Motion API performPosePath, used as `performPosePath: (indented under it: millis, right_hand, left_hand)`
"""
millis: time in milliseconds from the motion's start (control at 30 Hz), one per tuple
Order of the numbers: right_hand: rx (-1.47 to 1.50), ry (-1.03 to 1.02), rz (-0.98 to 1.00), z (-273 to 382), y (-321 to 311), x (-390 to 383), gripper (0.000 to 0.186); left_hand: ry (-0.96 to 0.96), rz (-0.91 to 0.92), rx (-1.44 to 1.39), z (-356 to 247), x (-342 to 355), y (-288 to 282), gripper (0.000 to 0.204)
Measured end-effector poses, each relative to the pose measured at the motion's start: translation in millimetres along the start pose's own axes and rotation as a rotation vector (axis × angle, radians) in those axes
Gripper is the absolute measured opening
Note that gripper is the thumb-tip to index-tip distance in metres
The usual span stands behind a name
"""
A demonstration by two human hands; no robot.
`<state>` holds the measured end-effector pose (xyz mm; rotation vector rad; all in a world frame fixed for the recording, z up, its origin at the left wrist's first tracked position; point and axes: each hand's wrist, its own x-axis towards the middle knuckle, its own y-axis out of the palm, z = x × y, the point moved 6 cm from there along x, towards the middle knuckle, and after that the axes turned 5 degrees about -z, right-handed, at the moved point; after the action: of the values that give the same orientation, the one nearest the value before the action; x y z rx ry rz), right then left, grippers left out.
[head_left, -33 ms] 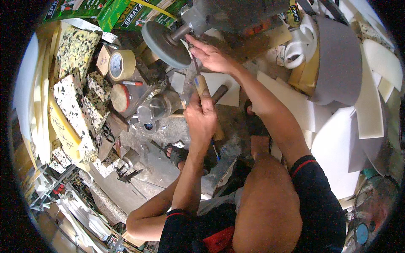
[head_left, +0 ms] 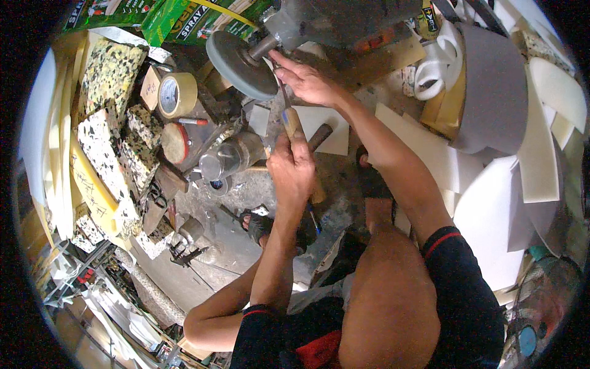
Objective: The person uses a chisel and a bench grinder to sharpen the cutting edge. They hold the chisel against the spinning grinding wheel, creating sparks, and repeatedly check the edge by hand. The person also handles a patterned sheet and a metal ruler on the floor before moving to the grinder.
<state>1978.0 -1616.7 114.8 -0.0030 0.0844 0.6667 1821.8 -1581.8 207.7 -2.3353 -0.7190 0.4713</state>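
Observation:
My left hand [head_left: 294, 171] is closed around the wooden handle [head_left: 291, 122] of a thin-bladed tool. Its narrow metal blade [head_left: 284, 95] runs up toward a grey grinding wheel [head_left: 241, 64] on a bench motor [head_left: 344, 21]. My right hand [head_left: 308, 81] lies over the blade, fingers pressing it close to the wheel's right edge. The blade tip is hidden under those fingers. I sit low with my knee [head_left: 393, 295] at the lower right.
A roll of tan tape [head_left: 178, 94], a red disc [head_left: 175, 142], a metal tin [head_left: 230, 157] and speckled foam blocks [head_left: 110, 67] crowd the left. A hammer handle [head_left: 319, 136] lies beside my left hand. White foam sheets [head_left: 491, 203] fill the right, above a fan [head_left: 541, 313].
The tool handle and my left hand have edged very slightly up toward the wheel. Everything else looks the same.

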Motion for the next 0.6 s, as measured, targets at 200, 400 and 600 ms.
performPosePath:
  millis: [200,400,600]
  right_hand:
    - [-0.139,-0.049,-0.036,-3,0,15,0.055]
    - [-0.059,-0.025,-0.007,-9,4,18,0.060]
    - [-0.043,-0.056,0.024,-7,5,17,0.064]
  left_hand:
    - [0.000,-0.030,0.048,5,22,4,0.038]
    - [-0.040,0.011,0.073,-3,31,2,0.044]
    - [-0.124,0.057,0.003,-10,31,1,0.048]
